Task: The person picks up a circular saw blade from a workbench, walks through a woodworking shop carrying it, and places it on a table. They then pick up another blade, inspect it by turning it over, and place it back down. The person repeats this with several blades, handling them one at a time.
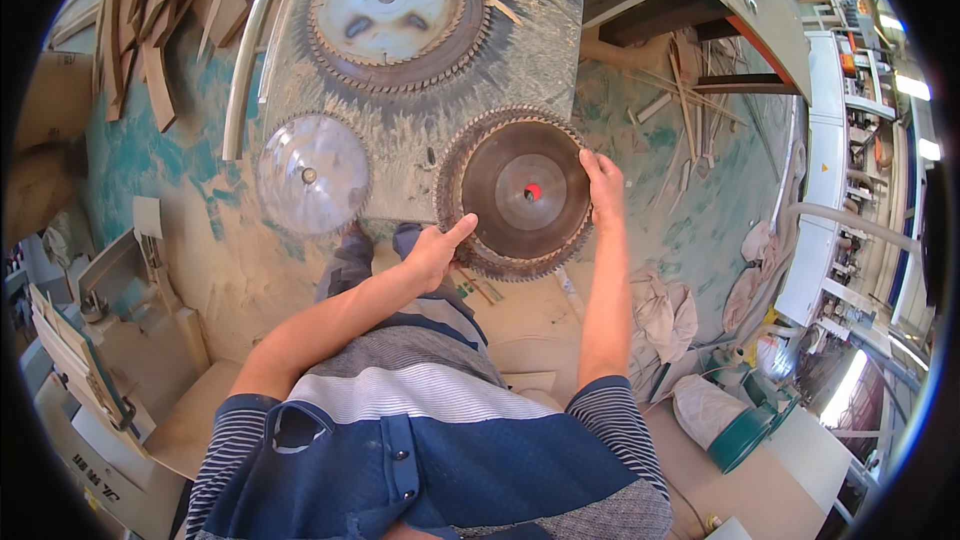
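Note:
A dark circular saw blade (495, 175) with a red spot at its centre lies over another toothed blade (450, 165) at the front right corner of a dusty table (535, 55). My left hand (432, 252) grips its lower left rim, thumb on top and fingers hidden below. Opposite, my right hand (603, 188) holds the upper right rim. To the left, a shiny silver saw blade (335, 165) rests partly over the table edge. Farther back, a pale saw blade (425, 15) with slots sits on a larger dark blade (465, 50).
Wood offcuts (150, 25) are heaped at the far left, near a curved metal rail (245, 85). A bench machine (740, 10) stands at the far right. Cloth (665, 315) and a green machine with a bag (735, 430) lie at the lower right. Sawdust covers the floor.

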Demonstrator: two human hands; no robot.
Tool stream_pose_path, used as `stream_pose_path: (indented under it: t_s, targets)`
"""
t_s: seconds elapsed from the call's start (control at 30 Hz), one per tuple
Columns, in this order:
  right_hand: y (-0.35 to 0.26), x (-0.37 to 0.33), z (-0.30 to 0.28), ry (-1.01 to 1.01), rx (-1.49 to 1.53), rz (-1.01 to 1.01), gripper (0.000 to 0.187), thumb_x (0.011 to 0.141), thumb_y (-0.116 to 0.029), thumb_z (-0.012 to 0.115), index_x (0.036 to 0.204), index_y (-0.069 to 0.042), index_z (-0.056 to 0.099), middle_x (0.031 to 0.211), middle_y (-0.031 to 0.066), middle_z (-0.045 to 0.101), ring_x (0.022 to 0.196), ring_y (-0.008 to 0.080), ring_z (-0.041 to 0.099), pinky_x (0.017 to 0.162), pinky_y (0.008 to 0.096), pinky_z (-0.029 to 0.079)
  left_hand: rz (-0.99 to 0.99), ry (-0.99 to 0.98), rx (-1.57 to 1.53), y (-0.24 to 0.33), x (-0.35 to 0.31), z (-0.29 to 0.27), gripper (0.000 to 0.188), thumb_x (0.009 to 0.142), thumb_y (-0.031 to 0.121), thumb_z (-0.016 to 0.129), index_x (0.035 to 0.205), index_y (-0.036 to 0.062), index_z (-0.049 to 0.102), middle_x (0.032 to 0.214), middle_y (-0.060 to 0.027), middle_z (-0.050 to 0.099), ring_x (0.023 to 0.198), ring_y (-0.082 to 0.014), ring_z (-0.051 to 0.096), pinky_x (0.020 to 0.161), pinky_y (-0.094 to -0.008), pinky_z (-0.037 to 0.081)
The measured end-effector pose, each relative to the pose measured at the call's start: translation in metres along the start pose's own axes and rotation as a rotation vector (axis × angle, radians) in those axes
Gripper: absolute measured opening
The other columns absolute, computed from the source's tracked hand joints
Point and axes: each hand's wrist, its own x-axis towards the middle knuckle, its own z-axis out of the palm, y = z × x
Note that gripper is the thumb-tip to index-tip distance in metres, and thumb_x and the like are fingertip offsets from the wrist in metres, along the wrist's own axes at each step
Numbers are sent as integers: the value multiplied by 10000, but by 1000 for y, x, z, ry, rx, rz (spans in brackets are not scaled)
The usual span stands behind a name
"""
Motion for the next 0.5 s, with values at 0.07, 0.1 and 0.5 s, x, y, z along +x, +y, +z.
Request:
stream_pose_path:
  t_s: [0.07, 0.1, 0.5]
  targets:
    - [3, 0, 1, 37, -9, -10, 365, 925, -341, 753, 995, 16, 716, 859, -21, 623, 784, 84, 524, 697, 265, 441, 34, -27, 7, 0, 0, 0, 586, 930, 476, 729, 1241, -8, 611, 1141, -51, 677, 1018, -176, 650, 849, -381, 532]
    - [4, -3, 0, 60, -19, -6, 359, 927, -329, 752, 996, 21, 717, 864, -17, 629, 787, 87, 528, 701, 267, 444, 44, -35, 9, 0, -2, 0, 626, 915, 485, 745, 1236, -33, 604, 1133, -64, 667, 1012, -181, 644, 839, -383, 535]
    - [-25, -152, 42, 200, 140, -194, 232, 974, -205, 709, 1007, 24, 702, 939, 5, 676, 854, 109, 588, 768, 276, 482, 368, -15, 184, -17, -85, -71, 424, 959, 340, 729, 1194, -5, 655, 1098, -61, 680, 944, -154, 643, 832, -361, 546]
